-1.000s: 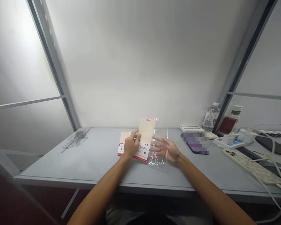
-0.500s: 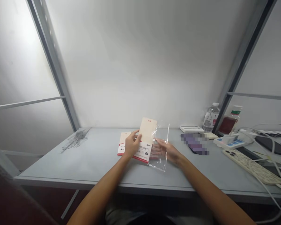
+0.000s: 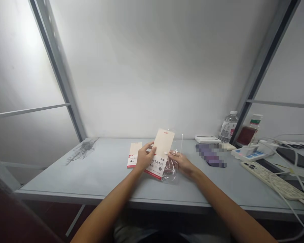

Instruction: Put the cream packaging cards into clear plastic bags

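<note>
Left of the held ruler-set packet (image 3: 164, 143), one dark scribbled mark (image 3: 81, 152) is seen on the grey desk (image 3: 103, 180). Two packets are counted. The second packet (image 3: 134, 154) is laid flat just left of the held one and is partly overlapped by the left hand (image 3: 145, 158). The held packet is gripped nearly upright by the left hand, with the fingers and thumb closed around its lower left side; its cream card end is pointed away from the person, and its red-edged printed end is pointed toward the person.

One clear plastic bag (image 3: 171, 171) is bunched just right of the held packet. It is pinched between the nearly closed fingers and thumb of the right hand (image 3: 181, 163), which is placed touching the packet's right edge. Whether the packet is inside the bag cannot be told.

Farther right of the held packet are one white flat box (image 3: 207, 139), one pixelated smartphone (image 3: 211, 157), one upright water bottle (image 3: 228, 127) holding clear liquid, and one green-capped bottle (image 3: 248, 134) holding reddish-brown liquid. One power strip (image 3: 248, 154) and white cables (image 3: 288, 189) are placed beyond these.
</note>
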### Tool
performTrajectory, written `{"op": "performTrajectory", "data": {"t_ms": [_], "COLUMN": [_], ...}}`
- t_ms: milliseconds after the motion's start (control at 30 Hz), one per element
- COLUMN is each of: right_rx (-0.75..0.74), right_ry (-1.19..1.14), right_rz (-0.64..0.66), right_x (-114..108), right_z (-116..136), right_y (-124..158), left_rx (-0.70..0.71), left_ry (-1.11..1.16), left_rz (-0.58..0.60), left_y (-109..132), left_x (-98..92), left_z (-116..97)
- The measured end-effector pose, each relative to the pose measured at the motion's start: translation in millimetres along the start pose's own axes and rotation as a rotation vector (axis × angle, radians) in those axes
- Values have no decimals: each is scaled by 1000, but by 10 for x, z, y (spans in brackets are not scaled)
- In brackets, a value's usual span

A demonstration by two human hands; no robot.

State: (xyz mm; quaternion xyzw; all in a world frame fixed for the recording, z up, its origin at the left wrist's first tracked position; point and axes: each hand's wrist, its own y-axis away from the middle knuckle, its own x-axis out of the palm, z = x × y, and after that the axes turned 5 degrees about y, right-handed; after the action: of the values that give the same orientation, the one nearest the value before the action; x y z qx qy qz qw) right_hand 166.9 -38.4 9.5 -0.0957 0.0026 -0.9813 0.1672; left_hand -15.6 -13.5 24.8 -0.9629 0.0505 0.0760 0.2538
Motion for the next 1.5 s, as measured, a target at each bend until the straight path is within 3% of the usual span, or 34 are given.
{"op": "performTrajectory", "data": {"t_ms": [233,333,500,633,733,867,1167,1400,1500], "right_rx": [27,31,-37,-92,-119,-132,-138,-229,-196], "right_ry": [62,76,133,212,225,248,364,294,303], "right_rz": [65,35,-36,-79,-97,-108,-79,-68,-71], "right_x": [110,120,72,3,-30,-29,-25,80,85], "right_z": [29,33,67,90,83,66,27,20,26], "right_y": [46,51,46,23,4,0,-3,21,42], "left_rx": [18,12,-154,-327,-344,-331,-291,-286,-280], "left_ry": [-32,-11,179,329,337,333,244,213,226], "left_rz": [-23,11,129,328,411,386,178,158,199], "left_y": [5,8,1,-11,-17,-32,-67,-51,-44], "left_x": [22,32,35,-2,-29,-33,1,5,8], "left_z": [40,31,10,1,5,42,132,103,105]}}
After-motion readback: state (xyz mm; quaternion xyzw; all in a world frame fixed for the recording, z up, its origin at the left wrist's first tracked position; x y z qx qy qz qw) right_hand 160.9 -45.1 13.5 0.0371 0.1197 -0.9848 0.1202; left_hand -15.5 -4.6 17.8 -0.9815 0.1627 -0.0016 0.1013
